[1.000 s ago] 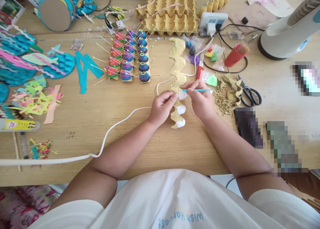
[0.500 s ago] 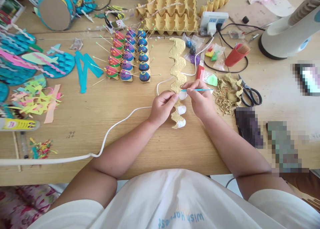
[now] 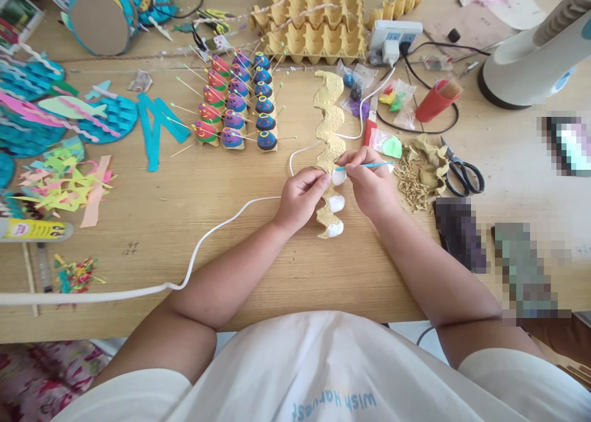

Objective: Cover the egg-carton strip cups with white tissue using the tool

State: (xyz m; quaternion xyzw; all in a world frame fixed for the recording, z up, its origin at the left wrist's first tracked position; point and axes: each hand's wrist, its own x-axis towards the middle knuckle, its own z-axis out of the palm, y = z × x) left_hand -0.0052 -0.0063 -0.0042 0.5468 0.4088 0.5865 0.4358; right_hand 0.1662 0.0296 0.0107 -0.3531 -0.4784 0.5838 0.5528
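The left thumb hides part of the egg-carton strip (image 3: 329,117), and the left hand's (image 3: 300,199) lower fingers are curled out of sight. The right hand (image 3: 373,185) covers the middle of the blue stick (image 3: 382,163), so its full shape cannot be seen. Whether the stick's inner tip touches the upper white patch (image 3: 339,176) or is just over it is hard to tell, as is whether the right fingertips touch the strip. Three shapes on the right, a dark one (image 3: 459,234), a greenish one (image 3: 524,268) and a bright one (image 3: 570,145), are blurred into blocks. The picture's edges cut off the white appliance (image 3: 517,71) and the yellow-labelled tube (image 3: 34,229).

Compared with the earlier frames, the strip sits very slightly farther right, and the stick slants a bit more, its outer end higher. Both hands keep nearly the same pose.

The left hand is closed in a pinch on the strip's edge, between thumb and finger. The right hand is closed around the stick, held like a pen. The strip runs away from the person on the table (image 3: 221,243), in front of the yellow egg trays (image 3: 318,40), with two more white patches (image 3: 337,203) at its near end. The scissors (image 3: 462,173) lie beyond the scraps (image 3: 415,176), right of the right hand.
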